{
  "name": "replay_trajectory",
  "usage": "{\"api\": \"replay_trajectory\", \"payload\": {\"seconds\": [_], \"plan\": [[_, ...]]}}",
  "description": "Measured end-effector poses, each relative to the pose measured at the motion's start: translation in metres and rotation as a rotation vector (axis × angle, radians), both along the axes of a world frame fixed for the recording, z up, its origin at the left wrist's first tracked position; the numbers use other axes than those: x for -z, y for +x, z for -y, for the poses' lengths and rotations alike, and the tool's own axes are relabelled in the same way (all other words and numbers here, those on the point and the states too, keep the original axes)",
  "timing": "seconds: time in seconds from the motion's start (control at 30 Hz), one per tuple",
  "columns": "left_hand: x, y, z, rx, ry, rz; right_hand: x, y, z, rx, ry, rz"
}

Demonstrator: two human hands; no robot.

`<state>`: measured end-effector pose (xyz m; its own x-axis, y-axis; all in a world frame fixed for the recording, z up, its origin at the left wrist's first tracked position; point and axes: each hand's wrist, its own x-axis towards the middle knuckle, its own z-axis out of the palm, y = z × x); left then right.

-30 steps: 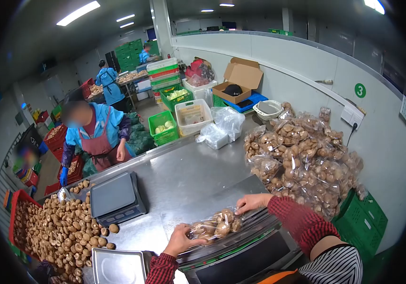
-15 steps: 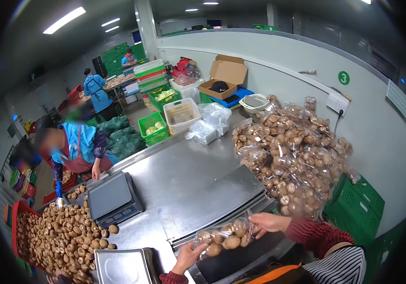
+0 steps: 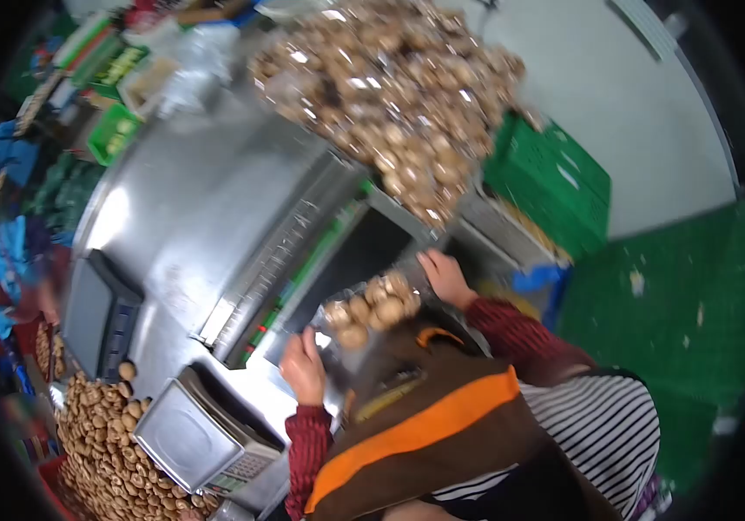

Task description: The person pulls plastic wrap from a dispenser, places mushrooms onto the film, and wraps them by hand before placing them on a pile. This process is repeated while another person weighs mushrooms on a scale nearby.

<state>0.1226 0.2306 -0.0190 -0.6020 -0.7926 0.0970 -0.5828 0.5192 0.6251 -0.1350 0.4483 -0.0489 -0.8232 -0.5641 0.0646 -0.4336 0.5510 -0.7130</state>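
Note:
A clear plastic bag of brown mushrooms (image 3: 374, 309) is stretched between my two hands, in front of my body. My left hand (image 3: 303, 372) pinches the bag's left end, thumb and fingers closed. At the opposite end, my right hand (image 3: 447, 278) is closed on the bag's right end, though the film there is blurred. Beneath the bag lies the dark surface of a metal-framed machine (image 3: 364, 252) with a green strip along its side. To the left of my left hand stands a scale with a steel pan (image 3: 186, 434).
Many bagged mushrooms (image 3: 390, 95) are heaped beyond the machine. Loose mushrooms (image 3: 116, 451) cover the lower left, near a second, dark-topped scale (image 3: 93, 317). Green crates (image 3: 550, 178) stand at right. A co-worker's blue sleeve (image 3: 8, 260) shows at far left.
My view has tilted down and turned right. The bag remains between both hands, now over the machine's dark surface and closer to my apron. My right hand has moved to the bag's far right end.

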Motion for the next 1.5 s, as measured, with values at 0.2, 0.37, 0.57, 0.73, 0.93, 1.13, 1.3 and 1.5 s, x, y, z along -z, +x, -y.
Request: {"api": "replay_trajectory", "payload": {"seconds": [0.2,0.37,0.57,0.73,0.93,1.13,1.3,1.5], "plan": [[0.016,-0.056,-0.014,0.091,-0.288,0.047,0.08,0.05,0.027,0.34,-0.089,0.109],[0.006,-0.048,-0.026,-0.205,1.572,-0.864,-0.07,0.076,0.026,-0.114,-0.871,1.307],[-0.084,-0.034,-0.069,0.394,1.397,-1.014,-0.084,0.089,0.037,-0.362,0.036,2.049],[-0.109,-0.063,-0.073,0.486,1.116,-0.858,-0.075,0.083,0.025,-0.893,-0.42,1.203],[-0.088,-0.069,-0.067,0.844,1.699,-0.386,-0.03,0.024,0.011,-0.443,-0.386,1.304],[-0.074,-0.131,-0.055,0.676,1.567,-0.207,-0.182,-0.035,-0.007,-0.749,-0.149,0.884],[-0.128,-0.194,-0.043,0.018,2.172,-0.651,-0.115,-0.127,0.041,-0.361,-0.348,0.89],[-0.079,-0.195,0.01,-0.152,1.876,-0.952,-0.249,-0.332,0.155,-0.351,-1.121,0.868]]}}
